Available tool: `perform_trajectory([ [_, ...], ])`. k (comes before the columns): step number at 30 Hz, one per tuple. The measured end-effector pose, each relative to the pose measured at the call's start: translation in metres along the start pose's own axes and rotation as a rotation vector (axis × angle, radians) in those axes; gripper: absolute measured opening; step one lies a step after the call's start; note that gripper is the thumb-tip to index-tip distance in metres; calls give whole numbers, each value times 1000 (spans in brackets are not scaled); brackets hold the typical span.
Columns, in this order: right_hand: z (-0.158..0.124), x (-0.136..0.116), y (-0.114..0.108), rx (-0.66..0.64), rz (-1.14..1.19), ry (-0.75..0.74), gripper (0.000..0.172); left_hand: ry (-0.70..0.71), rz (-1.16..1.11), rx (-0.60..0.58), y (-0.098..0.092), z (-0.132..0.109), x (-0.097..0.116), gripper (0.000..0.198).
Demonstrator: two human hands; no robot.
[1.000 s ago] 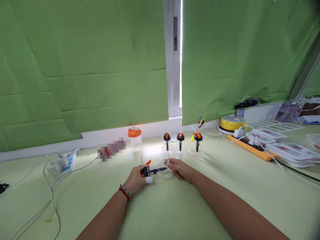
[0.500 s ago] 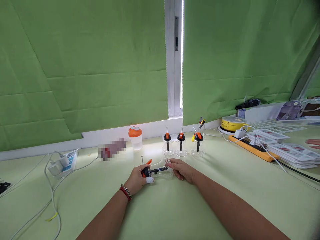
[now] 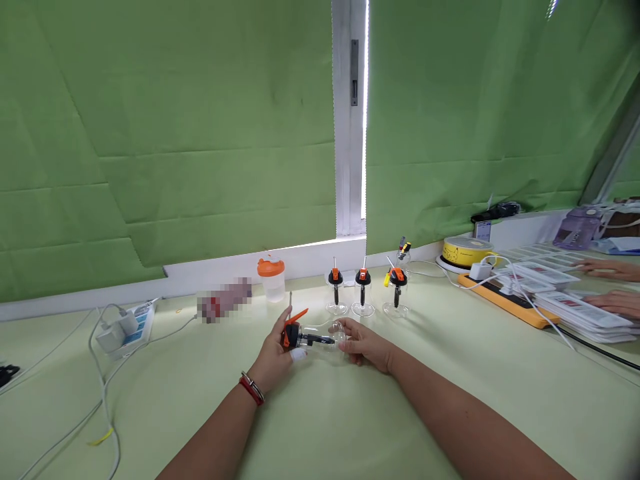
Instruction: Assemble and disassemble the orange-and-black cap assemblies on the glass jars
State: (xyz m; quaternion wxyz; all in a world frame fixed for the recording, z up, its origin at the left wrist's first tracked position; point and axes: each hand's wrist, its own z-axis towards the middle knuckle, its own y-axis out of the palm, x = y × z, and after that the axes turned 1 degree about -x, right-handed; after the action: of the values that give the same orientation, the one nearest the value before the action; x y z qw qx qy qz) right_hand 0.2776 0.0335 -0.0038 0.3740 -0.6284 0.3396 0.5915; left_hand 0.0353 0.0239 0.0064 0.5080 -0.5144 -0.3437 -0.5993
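Note:
A clear bottle lies on its side between my hands, with a dark stem inside and a black and orange cap. From the cap stick a thin metal tube and an orange lever. My left hand, one digit wrapped in white, is closed round the cap end. Fingers of my right hand grip the bottle's wide base. Behind it three similar clear bottles stand upright with orange and black caps: a left one, a middle one and a right one.
An orange-lidded cup stands at the back beside a pixelated item. Left lies a white power strip with cables. To the right are an orange power strip, a yellow tin, stacked cards and another person's hands.
The bottle has turned in my hands, so its orange lever and metal tube sit differently. My right fingers have shifted on the base. The other person's hands have come further in at right.

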Motion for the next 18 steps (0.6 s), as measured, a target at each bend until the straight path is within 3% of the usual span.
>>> perform_trajectory([
  [3,1,1,6,25,-190,-24,65,48,-20,52,2,-1,7,90],
  [7,1,4,24,132,-563,-50,69,43,-16,90,7,-2,14,70],
  [10,-1,5,38,213,-814,-88,68,59,59,29,14,-5,17,53],
  [13,-3,4,47,208,-987,-114,65,66,150,-49,20,-8,20,48],
  [18,-4,0,51,175,-1084,-164,67,27,80,-167,23,-10,14,45],
])
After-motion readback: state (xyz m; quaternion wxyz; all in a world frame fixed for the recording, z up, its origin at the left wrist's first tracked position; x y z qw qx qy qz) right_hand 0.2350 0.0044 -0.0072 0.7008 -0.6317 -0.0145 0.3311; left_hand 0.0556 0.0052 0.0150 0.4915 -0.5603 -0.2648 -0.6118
